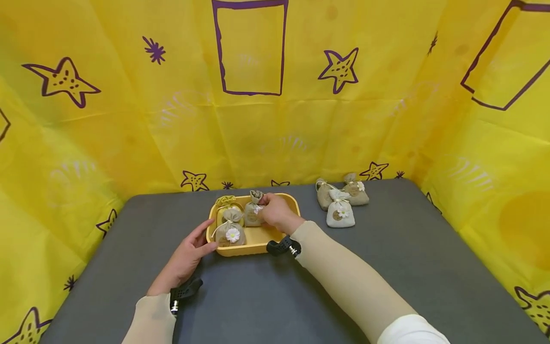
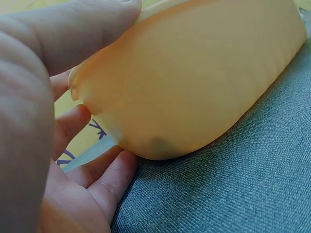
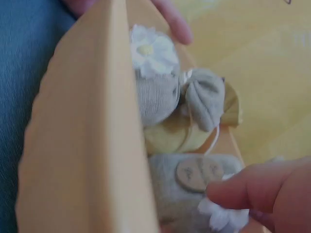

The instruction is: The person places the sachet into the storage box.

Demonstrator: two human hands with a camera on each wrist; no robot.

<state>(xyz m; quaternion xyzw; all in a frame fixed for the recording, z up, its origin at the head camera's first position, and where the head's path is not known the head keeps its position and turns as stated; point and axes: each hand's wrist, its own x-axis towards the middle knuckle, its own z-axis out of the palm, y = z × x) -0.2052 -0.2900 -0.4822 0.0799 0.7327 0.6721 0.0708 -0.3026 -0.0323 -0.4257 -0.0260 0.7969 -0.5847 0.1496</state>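
Observation:
A yellow plastic basket stands on the dark table with several small drawstring sachets in it. My left hand holds its left end, the thumb along the rim and the fingers against the outer wall. Inside, my right hand pinches a grey-beige sachet that stands upright; its thumb lies by the round wooden tag and white flower. Left of that sachet are a beige sachet with a white flower and, behind it, a yellow sachet. The right fingertips are partly hidden.
To the right of the basket, a white sachet lies in front of a brown sachet and another beige sachet. A yellow cloth printed with stars hangs behind the table and along its sides.

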